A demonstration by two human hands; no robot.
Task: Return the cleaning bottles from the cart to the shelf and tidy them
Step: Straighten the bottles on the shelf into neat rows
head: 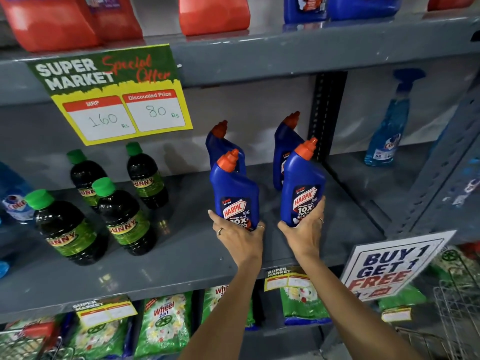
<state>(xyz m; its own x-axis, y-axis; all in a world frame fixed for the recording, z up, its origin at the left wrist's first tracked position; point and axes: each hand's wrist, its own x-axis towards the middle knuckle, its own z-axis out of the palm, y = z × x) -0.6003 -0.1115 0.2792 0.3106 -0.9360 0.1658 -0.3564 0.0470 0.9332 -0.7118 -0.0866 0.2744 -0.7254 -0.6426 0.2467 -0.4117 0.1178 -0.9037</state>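
Far left on the grey middle shelf (181, 258), four dark Sunny bottles (69, 227) with green caps are standing in a loose cluster, two near the front edge and two farther back, under a green and yellow special-offer sign (114, 94) that is hanging from the shelf above. Moving along, the left hand (240, 236) is wrapping its fingers around the base of a blue Harpic bottle (235, 193), orange cap up, holding it upright toward the middle of the shelf; a ring is showing on one finger. Directly behind it, another Harpic bottle (220, 144) is standing near the back wall. And right beside that, the right hand (302, 229) is gripping the base of a second front Harpic bottle (302, 188), fingers closed around its lower label, keeping it upright just short of the dark upright post (327, 110). A fourth Harpic bottle (285, 141) is sitting behind that one. Whether the two held bottles are touching the shelf is hard to tell. Past the post, a light blue Colin spray bottle (388, 131) is standing alone at the back. At the front right edge, a buy-one-get-one-free sign (392, 268) is hanging down.
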